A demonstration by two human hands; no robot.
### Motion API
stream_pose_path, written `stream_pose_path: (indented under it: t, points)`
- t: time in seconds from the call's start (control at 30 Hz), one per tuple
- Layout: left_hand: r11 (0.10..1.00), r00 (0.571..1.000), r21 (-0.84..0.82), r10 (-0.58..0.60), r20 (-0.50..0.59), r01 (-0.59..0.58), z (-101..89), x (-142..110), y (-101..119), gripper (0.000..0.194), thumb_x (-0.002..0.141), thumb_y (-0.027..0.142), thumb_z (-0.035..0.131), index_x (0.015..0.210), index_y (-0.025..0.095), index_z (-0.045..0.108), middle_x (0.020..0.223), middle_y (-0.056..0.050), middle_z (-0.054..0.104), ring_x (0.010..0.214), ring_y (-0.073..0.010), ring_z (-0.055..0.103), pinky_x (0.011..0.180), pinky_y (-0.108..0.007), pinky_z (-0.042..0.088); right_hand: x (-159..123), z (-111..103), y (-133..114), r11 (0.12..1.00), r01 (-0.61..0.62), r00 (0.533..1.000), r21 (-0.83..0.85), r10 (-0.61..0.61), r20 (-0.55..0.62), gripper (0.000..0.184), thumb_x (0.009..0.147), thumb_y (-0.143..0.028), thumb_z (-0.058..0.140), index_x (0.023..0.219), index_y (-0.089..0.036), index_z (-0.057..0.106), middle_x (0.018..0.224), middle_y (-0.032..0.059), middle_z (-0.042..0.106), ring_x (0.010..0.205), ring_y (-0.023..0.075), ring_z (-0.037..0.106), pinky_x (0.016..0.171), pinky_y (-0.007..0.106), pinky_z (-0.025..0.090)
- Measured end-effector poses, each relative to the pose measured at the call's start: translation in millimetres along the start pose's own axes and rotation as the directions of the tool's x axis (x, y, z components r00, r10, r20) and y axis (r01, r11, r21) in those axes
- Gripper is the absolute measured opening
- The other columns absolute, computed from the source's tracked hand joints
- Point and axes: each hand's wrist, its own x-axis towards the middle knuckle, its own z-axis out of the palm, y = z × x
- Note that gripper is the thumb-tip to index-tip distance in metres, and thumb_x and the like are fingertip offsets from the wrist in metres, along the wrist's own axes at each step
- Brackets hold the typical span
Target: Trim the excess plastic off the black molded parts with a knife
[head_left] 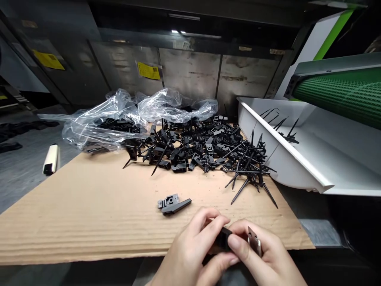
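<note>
My left hand (198, 248) grips a black plastic part (222, 239) near the front edge of the cardboard. The thumb and fingers of my right hand (258, 248) press on the same part from the other side. Tucked in my right hand is a small flat metal blade (254, 240) with holes in it; its lower portion is hidden by the fingers. Beyond my left hand, two black moulded pieces (174, 204) lie together on the cardboard. Most of the held part is covered by my fingers.
A pile of black plastic parts and thin sprues (202, 147) spreads over the back of the cardboard sheet (89, 206). Clear plastic bags (143, 109) lie behind it. At right stands a white bin (297, 159) under a green conveyor belt (342, 91). A cream-and-black object (52, 159) rests at left.
</note>
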Motion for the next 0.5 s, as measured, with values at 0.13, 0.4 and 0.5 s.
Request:
stream_pose_path:
  t: [0.13,0.4,0.5]
  points:
    - [0.986,0.990,0.109,0.129,-0.051,-0.123,-0.9,3.2,-5.7,0.023,0.086,0.033,0.053,0.102,0.017,0.056,0.081,-0.006,0.066,0.075,-0.0191,0.060,0.075,-0.031,0.049,-0.6,0.3,3.5,0.995,0.096,0.995,-0.037,-0.096,0.004,0.029,0.086,-0.037,0.041,0.067,-0.021,0.056,0.059,-0.0032,0.055,0.057,0.0098,0.052,0.055,0.017,0.041]
    - [0.991,0.992,0.135,0.027,-0.120,-0.011,-3.3,3.5,-5.9,0.013,0.082,0.012,0.055,0.094,0.015,0.060,0.080,-0.004,0.068,0.071,-0.0167,0.062,0.064,-0.023,0.049,-4.2,-20.7,19.3,0.744,0.326,0.894,-0.584,-0.443,-0.065,0.039,0.084,-0.041,0.048,0.117,-0.020,0.047,0.089,0.0027,0.069,0.072,0.0123,0.069,0.057,0.011,0.051]
    - [0.994,0.991,0.109,0.043,-0.127,-0.030,-4.0,2.7,-5.2,0.022,0.079,0.004,0.052,0.096,0.015,0.059,0.085,-0.004,0.068,0.077,-0.0156,0.064,0.069,-0.020,0.049,-8.8,-18.1,24.3,0.674,0.378,0.855,-0.635,-0.517,-0.039,0.038,0.090,-0.042,0.036,0.121,-0.022,0.046,0.092,0.0045,0.069,0.072,0.0139,0.069,0.058,0.017,0.053]
